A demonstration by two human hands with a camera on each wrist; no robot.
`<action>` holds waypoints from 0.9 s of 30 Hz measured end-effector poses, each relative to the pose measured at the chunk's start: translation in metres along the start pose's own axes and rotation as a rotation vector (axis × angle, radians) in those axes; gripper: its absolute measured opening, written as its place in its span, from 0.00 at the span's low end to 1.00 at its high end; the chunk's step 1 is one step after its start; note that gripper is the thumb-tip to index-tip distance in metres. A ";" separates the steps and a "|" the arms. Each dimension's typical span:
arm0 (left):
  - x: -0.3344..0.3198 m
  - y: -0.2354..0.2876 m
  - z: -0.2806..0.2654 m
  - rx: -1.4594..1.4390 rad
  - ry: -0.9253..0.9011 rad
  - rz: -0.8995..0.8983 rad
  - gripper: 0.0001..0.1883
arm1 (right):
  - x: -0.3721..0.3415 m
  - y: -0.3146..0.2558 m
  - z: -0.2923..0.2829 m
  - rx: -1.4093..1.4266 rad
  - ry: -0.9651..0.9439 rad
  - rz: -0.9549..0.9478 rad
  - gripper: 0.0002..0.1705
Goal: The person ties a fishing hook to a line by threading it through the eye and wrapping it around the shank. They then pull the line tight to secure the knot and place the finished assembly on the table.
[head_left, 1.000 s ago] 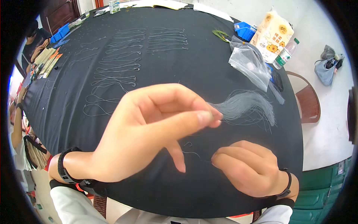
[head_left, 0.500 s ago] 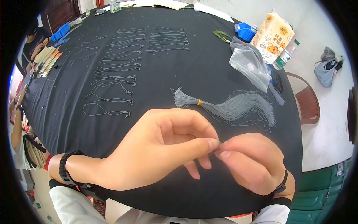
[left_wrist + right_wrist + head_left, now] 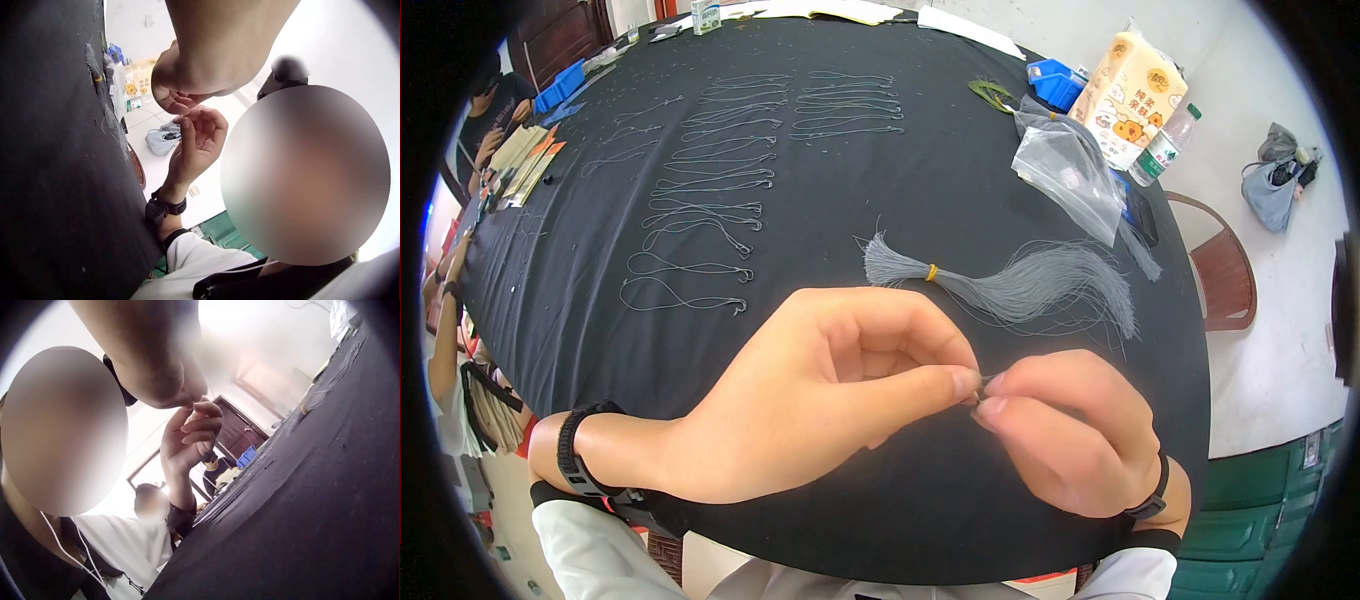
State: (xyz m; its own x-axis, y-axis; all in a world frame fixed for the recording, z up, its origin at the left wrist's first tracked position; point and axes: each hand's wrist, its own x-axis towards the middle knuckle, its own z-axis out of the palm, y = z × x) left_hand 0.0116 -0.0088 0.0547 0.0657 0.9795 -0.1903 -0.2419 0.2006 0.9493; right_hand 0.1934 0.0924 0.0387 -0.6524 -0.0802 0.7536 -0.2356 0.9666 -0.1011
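Note:
Fingertip to fingertip, both hands meet over the near part of the table in the head view. My left hand (image 3: 830, 400) pinches a thin grey fishing line between thumb and index finger, its other fingers curled beneath. Thumb and index finger of my right hand (image 3: 1080, 430) pinch at the same spot, and a short bit of fishing line (image 3: 990, 379) shows between the tips. A tiny dark piece beside it is mostly hidden; I cannot tell whether it is a hook. Behind the hands lies a grey bundle of fishing line (image 3: 1040, 288) with a yellow band (image 3: 932, 272).
Rows of looped lines with hooked ends (image 3: 700, 220) lie on the black tablecloth (image 3: 820, 200). At the back right are a plastic bag (image 3: 1065, 175), a tissue pack (image 3: 1130, 100), a bottle (image 3: 1165, 145) and a blue bin (image 3: 1055, 84). Another person (image 3: 495, 110) sits far left.
A second ago the hands were apart, with line trailing from the right fingers. The left came down and the right moved up until their fingertips met; since then they have barely shifted.

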 end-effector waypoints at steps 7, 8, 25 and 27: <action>0.000 0.000 0.001 -0.017 0.004 0.021 0.06 | 0.001 -0.001 -0.005 -0.048 -0.032 0.024 0.18; 0.000 -0.002 0.001 -0.023 0.001 0.040 0.06 | 0.001 -0.003 -0.005 -0.047 -0.031 0.031 0.18; 0.001 -0.003 0.001 -0.038 0.011 0.088 0.06 | 0.004 -0.026 -0.004 0.127 0.007 0.545 0.17; 0.002 -0.004 0.000 -0.039 0.010 0.093 0.07 | 0.006 -0.025 -0.009 0.283 -0.028 0.628 0.16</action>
State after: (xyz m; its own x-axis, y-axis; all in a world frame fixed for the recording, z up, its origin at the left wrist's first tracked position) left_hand 0.0129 -0.0080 0.0505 0.0316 0.9941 -0.1041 -0.2838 0.1088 0.9527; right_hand 0.2017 0.0697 0.0514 -0.7441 0.4643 0.4803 0.0164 0.7314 -0.6817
